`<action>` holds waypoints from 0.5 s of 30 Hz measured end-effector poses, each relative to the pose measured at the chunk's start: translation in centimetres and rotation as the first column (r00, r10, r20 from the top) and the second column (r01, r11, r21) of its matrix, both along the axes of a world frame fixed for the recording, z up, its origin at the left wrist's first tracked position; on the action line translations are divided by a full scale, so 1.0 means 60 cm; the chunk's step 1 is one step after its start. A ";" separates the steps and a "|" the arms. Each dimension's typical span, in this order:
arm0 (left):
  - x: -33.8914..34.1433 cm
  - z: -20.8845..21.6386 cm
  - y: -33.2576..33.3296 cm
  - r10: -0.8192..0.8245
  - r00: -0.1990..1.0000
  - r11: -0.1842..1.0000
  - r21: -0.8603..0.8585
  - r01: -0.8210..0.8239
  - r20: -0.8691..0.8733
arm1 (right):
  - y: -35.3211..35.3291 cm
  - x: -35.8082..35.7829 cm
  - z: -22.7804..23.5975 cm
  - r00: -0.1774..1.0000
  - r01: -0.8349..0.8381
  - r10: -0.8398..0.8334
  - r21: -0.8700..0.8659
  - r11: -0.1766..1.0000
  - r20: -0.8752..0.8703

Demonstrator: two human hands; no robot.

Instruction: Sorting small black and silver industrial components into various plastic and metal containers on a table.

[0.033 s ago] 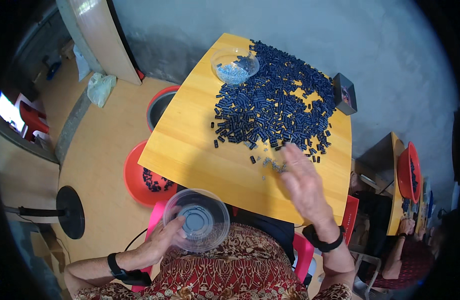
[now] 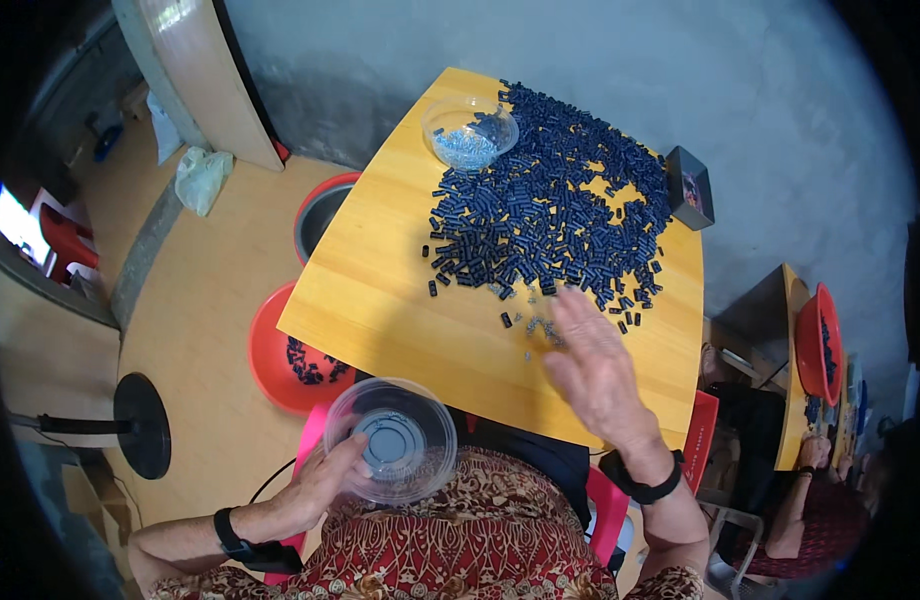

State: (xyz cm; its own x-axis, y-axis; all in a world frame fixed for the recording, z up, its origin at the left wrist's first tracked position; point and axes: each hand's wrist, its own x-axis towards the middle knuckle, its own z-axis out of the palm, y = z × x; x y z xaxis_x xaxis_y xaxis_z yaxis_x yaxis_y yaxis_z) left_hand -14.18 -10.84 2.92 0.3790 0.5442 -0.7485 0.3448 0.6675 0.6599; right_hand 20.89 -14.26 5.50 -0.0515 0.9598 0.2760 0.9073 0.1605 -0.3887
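My left hand (image 2: 325, 480) grips the rim of a clear round plastic tub (image 2: 435, 420), holding it tilted over my lap at the table's near edge. The tub appears empty. Over the yellow wooden table (image 2: 380, 300), my right hand (image 2: 592, 360) is stretched out, fingers extended and slightly blurred. Beside its fingertips lie several small silver screws (image 2: 533, 325), partly covered by the hand. Just beyond spreads a large heap of small dark blue-black plastic pieces (image 2: 550, 200). Another clear tub (image 2: 470, 145), holding small shiny metal pieces, stands at the heap's far left.
A dark open box (image 2: 690, 190) sits on the table's right edge. On the floor to the left are a red basin (image 2: 270, 360) with dark pieces and a second red-rimmed basin (image 2: 315, 215). At the far right, another person (image 2: 815, 510) works beside a red basin (image 2: 818, 345).
My right hand has shifted slightly left over the loose screws. My left hand and the tub have hardly moved.
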 end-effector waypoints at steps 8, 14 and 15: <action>-0.018 -0.004 -0.017 0.043 0.999 0.997 -0.068 -0.042 0.011 | 0.035 -0.028 -0.054 0.966 -0.005 0.036 -0.121 0.993 0.257; -0.005 -0.018 -0.015 0.047 0.997 0.996 -0.079 -0.043 0.054 | -0.002 -0.044 -0.041 0.975 -0.021 0.062 -0.188 0.982 0.214; -0.004 -0.019 -0.013 0.043 0.998 0.996 -0.078 -0.039 0.056 | -0.010 -0.048 -0.038 0.975 -0.025 0.067 -0.197 0.980 0.211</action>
State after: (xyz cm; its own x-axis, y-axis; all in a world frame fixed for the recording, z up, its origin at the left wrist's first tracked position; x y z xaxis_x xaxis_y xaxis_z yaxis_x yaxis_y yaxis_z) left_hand -14.40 -11.64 1.75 0.4008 0.5018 -0.7665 0.2791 0.7300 0.6238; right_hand 18.02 -14.83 3.20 -0.1351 0.9887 0.0646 0.9663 0.1459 -0.2120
